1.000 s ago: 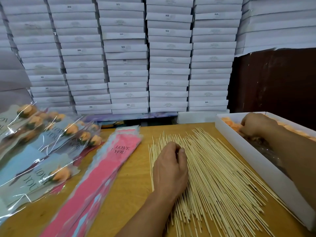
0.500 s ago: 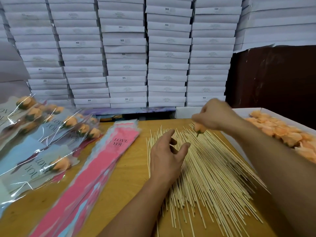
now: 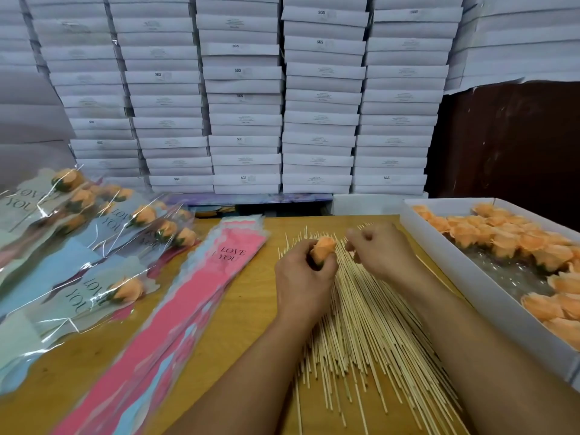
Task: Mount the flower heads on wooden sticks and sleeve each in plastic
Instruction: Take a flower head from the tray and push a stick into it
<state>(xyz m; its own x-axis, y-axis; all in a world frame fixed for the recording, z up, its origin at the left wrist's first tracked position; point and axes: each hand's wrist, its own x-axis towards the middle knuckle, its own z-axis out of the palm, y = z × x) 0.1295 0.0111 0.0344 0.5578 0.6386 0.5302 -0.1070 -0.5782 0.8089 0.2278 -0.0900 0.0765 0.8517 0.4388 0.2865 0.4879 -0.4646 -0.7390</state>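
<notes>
My left hand (image 3: 301,284) grips an orange flower head (image 3: 324,251), its green base tucked into my fingers. Just to the right, my right hand (image 3: 381,252) hovers with curled fingers over the far tips of the wooden sticks (image 3: 361,324). Whether it pinches a stick is not visible. The sticks lie fanned across the wooden table (image 3: 244,309) under both hands. A stack of pink "LOVE YOU" plastic sleeves (image 3: 201,296) lies left of the sticks.
A white tray (image 3: 470,277) at the right holds several loose orange flower heads (image 3: 508,237). Several finished sleeved flowers (image 3: 94,252) are piled at the left. Stacked white boxes (image 3: 244,98) form a wall behind the table.
My right hand took a flower head out of the tray and carried it over the sticks. The flower is in my left hand now, which has lifted off the sticks.
</notes>
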